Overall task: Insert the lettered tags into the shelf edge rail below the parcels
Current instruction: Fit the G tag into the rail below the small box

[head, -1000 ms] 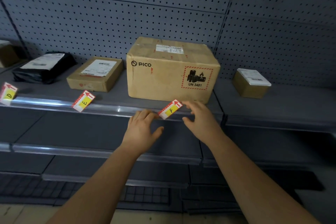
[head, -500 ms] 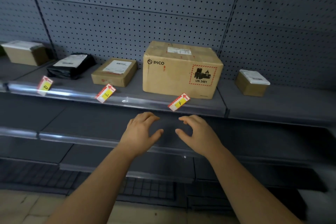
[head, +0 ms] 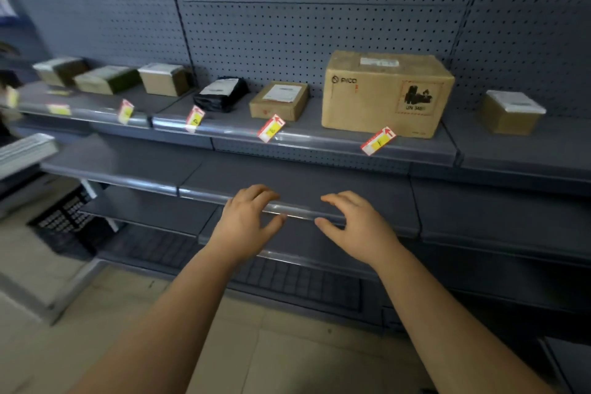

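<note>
The F tag sits tilted in the shelf edge rail below the PICO parcel (more tags stand leftward). The left hand and right hand hover lower, each grip apart, empty.

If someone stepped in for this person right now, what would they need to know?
Left hand and right hand: both open, empty, in front of a lower shelf.
Done: tags sit tilted in the rail below the PICO box, the flat box, the black pouch and further left.
Left: the small box at the right has no tag below it; no spare tag in view.
</note>
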{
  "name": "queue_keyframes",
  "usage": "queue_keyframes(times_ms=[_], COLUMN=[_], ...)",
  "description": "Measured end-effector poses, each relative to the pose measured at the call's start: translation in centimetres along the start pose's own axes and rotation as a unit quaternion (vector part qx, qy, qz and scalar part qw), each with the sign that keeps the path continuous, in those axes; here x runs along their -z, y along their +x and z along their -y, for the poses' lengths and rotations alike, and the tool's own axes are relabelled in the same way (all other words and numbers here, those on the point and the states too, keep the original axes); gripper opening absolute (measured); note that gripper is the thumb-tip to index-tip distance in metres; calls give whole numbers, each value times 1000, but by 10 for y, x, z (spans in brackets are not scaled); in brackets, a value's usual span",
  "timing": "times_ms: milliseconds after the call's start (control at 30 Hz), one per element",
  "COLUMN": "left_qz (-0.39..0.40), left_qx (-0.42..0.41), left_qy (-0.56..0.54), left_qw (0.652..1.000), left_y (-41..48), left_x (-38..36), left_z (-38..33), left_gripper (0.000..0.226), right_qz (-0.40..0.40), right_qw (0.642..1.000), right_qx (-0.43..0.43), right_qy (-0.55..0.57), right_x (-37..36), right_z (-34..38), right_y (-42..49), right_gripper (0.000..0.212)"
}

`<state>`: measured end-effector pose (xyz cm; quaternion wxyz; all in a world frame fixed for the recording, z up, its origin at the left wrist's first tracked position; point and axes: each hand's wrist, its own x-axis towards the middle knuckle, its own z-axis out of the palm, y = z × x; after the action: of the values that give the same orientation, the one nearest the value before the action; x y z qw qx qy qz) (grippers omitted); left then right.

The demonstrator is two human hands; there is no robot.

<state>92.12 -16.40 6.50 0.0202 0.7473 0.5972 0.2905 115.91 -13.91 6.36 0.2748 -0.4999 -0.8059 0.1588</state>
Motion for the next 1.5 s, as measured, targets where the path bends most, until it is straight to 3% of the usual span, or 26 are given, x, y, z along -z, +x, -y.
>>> queue_keyframes(times_ms=[167, 633, 1067, 1500], left_qz=[-43, -55, -87, -120], left_qx=[21, 114, 213, 209], left_qy=[22, 87, 115, 146], left_qw=[999, 988, 966, 959], left_y=[-19, -74, -94, 26], left_x=[54, 188, 240, 283], left_z=[64, 321, 456, 585], left_gripper=[47, 46, 50, 40], right_qz=[14, 100, 158, 105], right_qw=[999, 986, 963, 956], right_qx=[49, 133, 213, 260], right_qy=[2, 14, 54, 81], right_x=[-35, -215, -336, -401], right_z=[77, 284, 378, 422], right_y=[40, 175, 274, 438], right_gripper=[50, 48, 47, 46])
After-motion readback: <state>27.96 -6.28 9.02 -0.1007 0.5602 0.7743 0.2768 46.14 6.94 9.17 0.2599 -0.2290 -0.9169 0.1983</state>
